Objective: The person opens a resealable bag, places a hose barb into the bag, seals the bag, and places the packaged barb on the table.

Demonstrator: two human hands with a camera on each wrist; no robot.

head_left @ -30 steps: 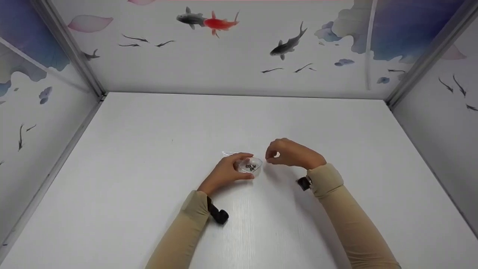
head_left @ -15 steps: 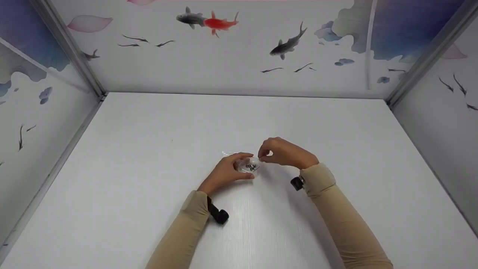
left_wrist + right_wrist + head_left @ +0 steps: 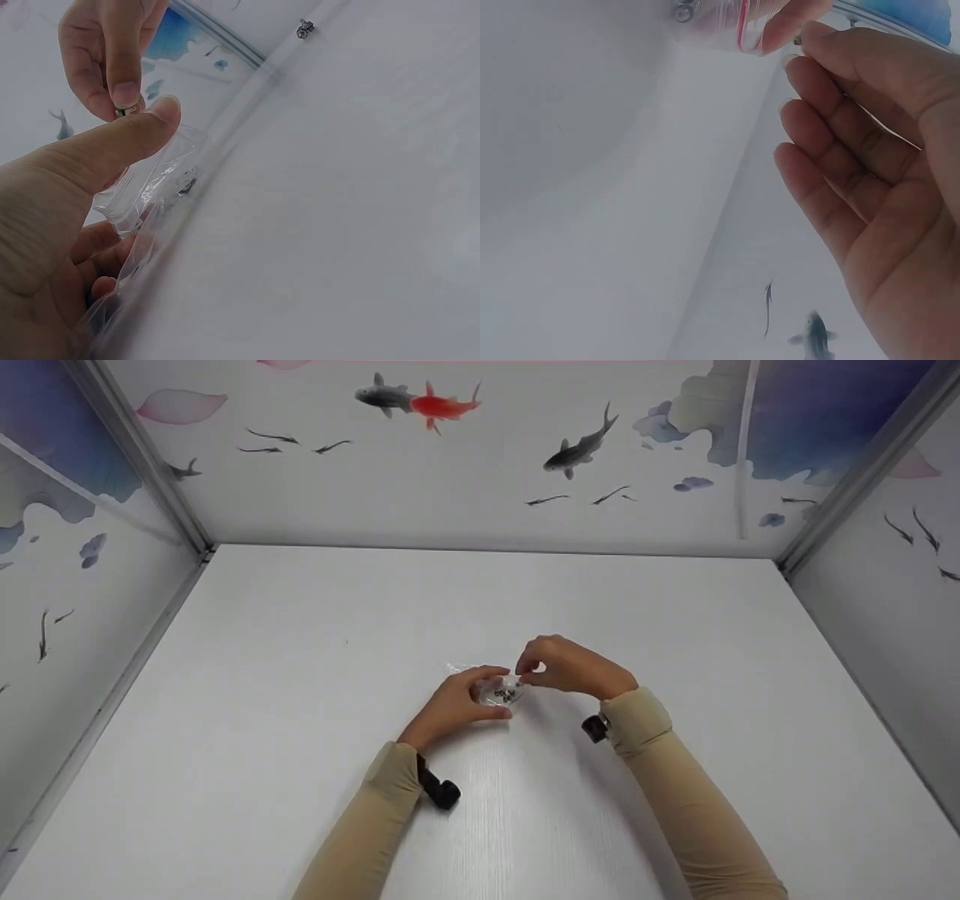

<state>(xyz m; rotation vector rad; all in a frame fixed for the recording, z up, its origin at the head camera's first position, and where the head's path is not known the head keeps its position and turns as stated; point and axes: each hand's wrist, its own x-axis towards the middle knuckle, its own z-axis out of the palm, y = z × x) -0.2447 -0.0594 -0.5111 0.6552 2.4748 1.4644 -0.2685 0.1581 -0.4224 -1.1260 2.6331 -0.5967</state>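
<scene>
My left hand [image 3: 454,705] holds a clear plastic zip bag [image 3: 154,180], its thumb and fingers curved around the mouth. A red zip line on the bag shows in the right wrist view. Several small dark metal parts [image 3: 505,694] lie inside, too small to name. Just right of the bag's mouth, my right hand [image 3: 577,667] pinches a tiny metal piece [image 3: 126,111] between thumb and index finger, close to the left thumb. Its other fingers are loosely bent in the right wrist view. Another small metal piece [image 3: 304,30] appears against white, apart from both hands in the left wrist view.
A white tabletop [image 3: 300,615] spreads around both hands. Panels printed with fish and petals [image 3: 480,472] stand along its back and sides, joined by metal corner posts [image 3: 142,457]. A black wrist camera [image 3: 441,793] sits on the left wrist.
My right hand has moved left to the bag's mouth, with its fingertips now beside the opening. The left hand and the bag stay nearly in place.
</scene>
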